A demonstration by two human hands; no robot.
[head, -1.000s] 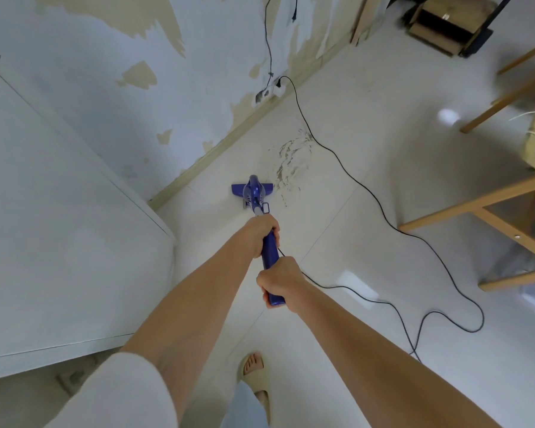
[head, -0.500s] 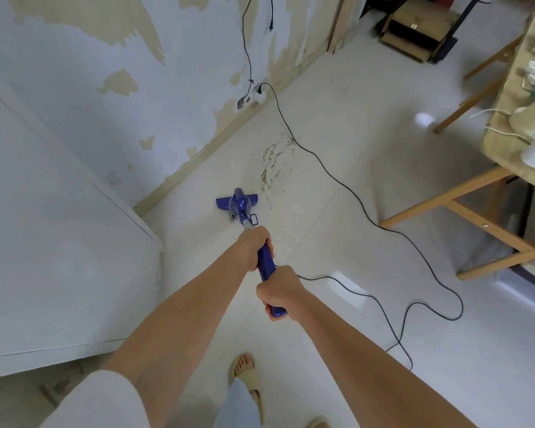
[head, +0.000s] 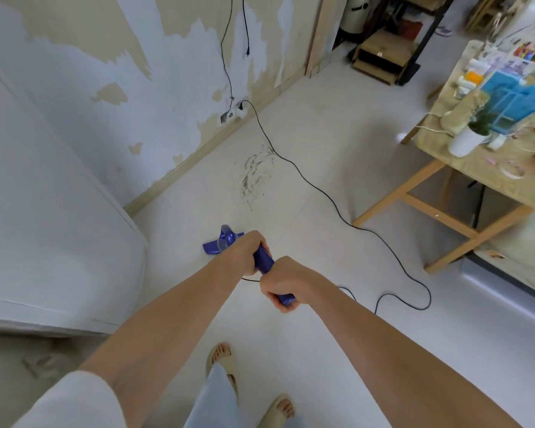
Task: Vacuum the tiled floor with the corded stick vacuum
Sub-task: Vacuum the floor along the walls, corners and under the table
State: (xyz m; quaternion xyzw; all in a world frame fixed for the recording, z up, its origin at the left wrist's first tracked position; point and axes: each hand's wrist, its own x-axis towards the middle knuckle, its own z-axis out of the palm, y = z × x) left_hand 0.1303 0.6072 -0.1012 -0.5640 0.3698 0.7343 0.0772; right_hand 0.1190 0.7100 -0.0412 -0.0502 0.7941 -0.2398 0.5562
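Pale floor tiles (head: 337,156) carry a brown dirt smear (head: 255,168) beyond the blue stick vacuum (head: 223,240), apparently not yet cleaned. Left hand (head: 244,250) and right hand (head: 280,282) both wrap its handle; its cord (head: 337,208) trails beside the smear.

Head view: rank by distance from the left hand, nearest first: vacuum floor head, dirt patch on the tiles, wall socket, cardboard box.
Measured from the left hand:
1. Vacuum floor head: on the tile just beyond the hand.
2. Dirt patch: farther ahead, near the skirting.
3. Wall socket: low on the peeling wall.
4. Cardboard box: far corner, ahead to the right.
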